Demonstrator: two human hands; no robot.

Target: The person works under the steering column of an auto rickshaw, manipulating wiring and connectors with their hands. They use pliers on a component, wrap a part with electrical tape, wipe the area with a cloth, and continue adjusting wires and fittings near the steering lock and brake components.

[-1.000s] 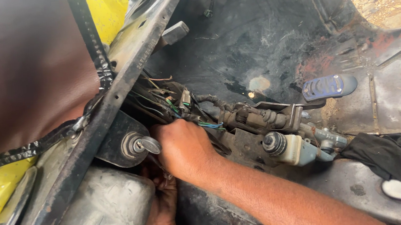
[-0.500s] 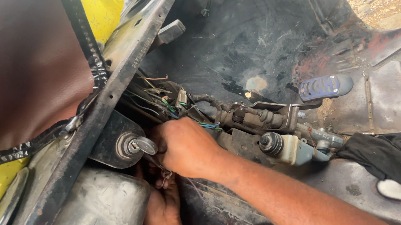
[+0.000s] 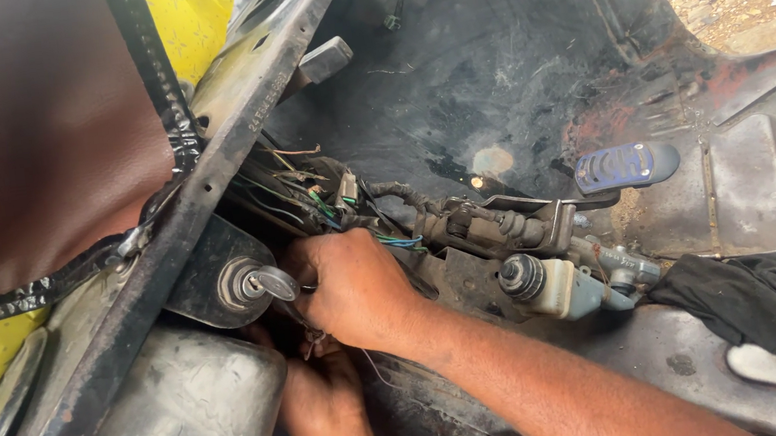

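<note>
My right hand reaches in from the lower right. Its fingers curl shut among the loose wires just right of the round key switch, which has a key in it. Thin wire ends show under its knuckles. My left hand comes up from the bottom edge directly beneath it. Its fingertips are tucked behind the right hand and hidden. A grimy cylinder with a black cap and a pale reservoir sits to the right of my right wrist.
A black steel bar runs diagonally above the switch. A dull metal tank lies lower left. A blue pedal pad sticks out at right, above a black cloth. Yellow sheet shows behind the bar.
Both hands stay in the same spot by the key switch, shifting only slightly. The view has drifted a little.
</note>
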